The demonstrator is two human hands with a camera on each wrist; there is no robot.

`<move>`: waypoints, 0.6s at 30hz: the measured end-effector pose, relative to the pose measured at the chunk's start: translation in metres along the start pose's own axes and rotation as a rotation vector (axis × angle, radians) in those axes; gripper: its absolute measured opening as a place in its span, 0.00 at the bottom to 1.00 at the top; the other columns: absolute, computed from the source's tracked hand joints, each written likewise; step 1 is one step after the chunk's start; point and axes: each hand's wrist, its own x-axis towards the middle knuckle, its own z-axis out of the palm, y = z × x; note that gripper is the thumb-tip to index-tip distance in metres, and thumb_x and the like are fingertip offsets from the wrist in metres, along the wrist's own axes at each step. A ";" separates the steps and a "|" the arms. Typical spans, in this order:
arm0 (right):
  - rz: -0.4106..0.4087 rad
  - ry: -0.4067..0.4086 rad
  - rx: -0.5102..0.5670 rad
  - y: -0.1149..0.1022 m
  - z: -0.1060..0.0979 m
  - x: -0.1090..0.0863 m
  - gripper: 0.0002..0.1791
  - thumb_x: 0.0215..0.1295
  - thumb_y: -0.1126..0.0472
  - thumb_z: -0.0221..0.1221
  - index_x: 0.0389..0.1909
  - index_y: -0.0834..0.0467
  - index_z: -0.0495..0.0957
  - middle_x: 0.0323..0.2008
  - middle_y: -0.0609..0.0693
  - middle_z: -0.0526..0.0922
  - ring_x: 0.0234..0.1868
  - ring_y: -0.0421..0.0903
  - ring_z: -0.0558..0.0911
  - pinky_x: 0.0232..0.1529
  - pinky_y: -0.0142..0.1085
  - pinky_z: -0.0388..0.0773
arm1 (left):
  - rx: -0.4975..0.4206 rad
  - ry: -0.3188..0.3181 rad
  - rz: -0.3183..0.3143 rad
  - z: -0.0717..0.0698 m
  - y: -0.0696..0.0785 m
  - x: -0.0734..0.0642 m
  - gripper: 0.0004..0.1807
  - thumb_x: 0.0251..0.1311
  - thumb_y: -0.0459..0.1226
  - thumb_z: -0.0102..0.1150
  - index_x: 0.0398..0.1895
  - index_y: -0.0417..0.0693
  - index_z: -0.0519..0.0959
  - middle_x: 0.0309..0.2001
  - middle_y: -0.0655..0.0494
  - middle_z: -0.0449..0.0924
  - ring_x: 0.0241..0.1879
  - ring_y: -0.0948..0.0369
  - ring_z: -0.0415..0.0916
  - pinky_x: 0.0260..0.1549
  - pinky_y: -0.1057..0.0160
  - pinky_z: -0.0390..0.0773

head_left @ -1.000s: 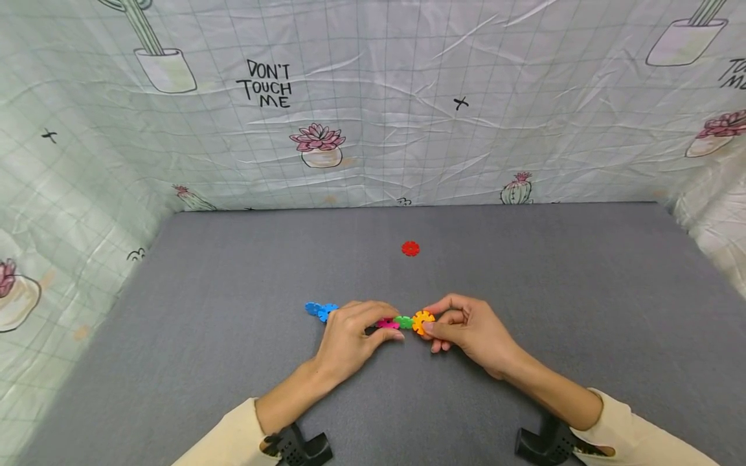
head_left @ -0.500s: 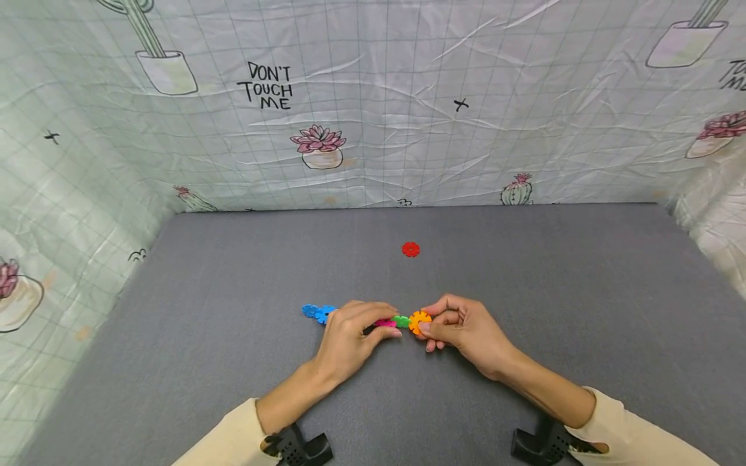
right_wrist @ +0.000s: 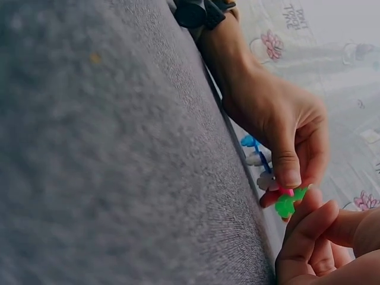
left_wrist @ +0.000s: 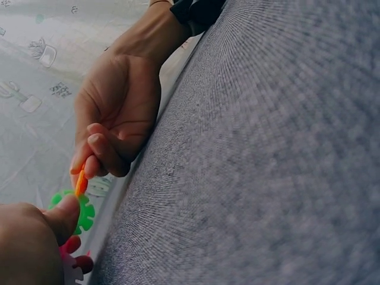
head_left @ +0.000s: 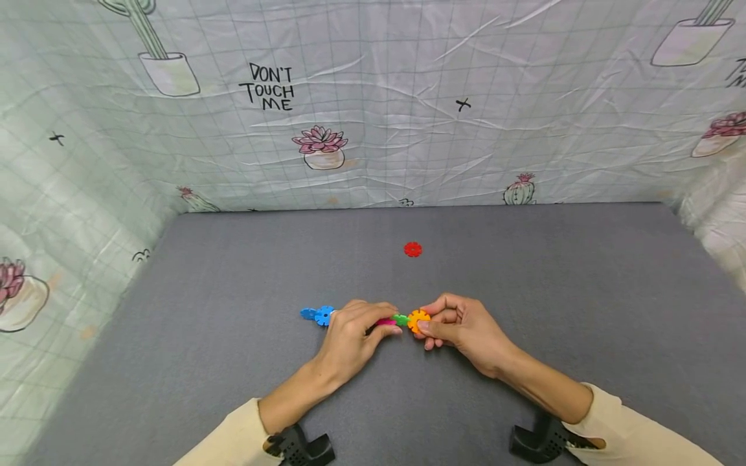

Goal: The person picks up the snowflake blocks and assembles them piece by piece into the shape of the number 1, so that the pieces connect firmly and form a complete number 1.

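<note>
Notched plastic discs are joined in a chain across the middle of the table in the head view. My left hand (head_left: 350, 330) pinches it at the pink disc (head_left: 385, 321), thumb in front. Beyond that hand two blue discs (head_left: 324, 315) stick out to the left, and white discs (right_wrist: 267, 181) show in the right wrist view. Right of the pink one is a green disc (head_left: 401, 320). My right hand (head_left: 466, 331) holds an orange disc (head_left: 417, 316) between thumb and index finger, its edge right at the green disc. The left hand's palm hides the chain's middle.
A single red disc (head_left: 413, 250) lies farther back on the grey tabletop (head_left: 553, 272). Behind and at the sides hangs a printed cloth (head_left: 396, 155). Both wrists carry black camera mounts (head_left: 539, 443).
My right hand has shifted slightly left with the orange disc, closer to the left hand. The chain's blue end has swung slightly left and toward me. The red disc stays put.
</note>
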 end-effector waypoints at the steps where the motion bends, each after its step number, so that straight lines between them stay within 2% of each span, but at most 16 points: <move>1: 0.003 0.000 0.002 0.000 0.000 0.000 0.18 0.61 0.69 0.63 0.46 0.74 0.69 0.33 0.63 0.83 0.26 0.47 0.82 0.32 0.37 0.81 | 0.000 0.000 -0.004 0.000 0.000 0.000 0.13 0.45 0.34 0.74 0.34 0.40 0.84 0.37 0.54 0.85 0.34 0.61 0.81 0.36 0.65 0.78; 14: 0.009 -0.004 0.028 -0.001 0.004 0.006 0.16 0.60 0.72 0.62 0.45 0.73 0.69 0.32 0.62 0.83 0.25 0.47 0.82 0.31 0.36 0.81 | 0.018 -0.015 -0.044 0.000 0.000 0.000 0.11 0.46 0.34 0.73 0.34 0.41 0.84 0.36 0.54 0.85 0.34 0.61 0.81 0.37 0.64 0.78; 18: 0.009 0.000 0.026 -0.001 0.005 0.006 0.16 0.61 0.72 0.62 0.45 0.73 0.69 0.32 0.63 0.83 0.26 0.47 0.82 0.31 0.35 0.81 | 0.025 -0.029 -0.079 -0.001 0.002 0.000 0.12 0.47 0.35 0.73 0.34 0.42 0.84 0.37 0.54 0.85 0.35 0.61 0.81 0.37 0.64 0.78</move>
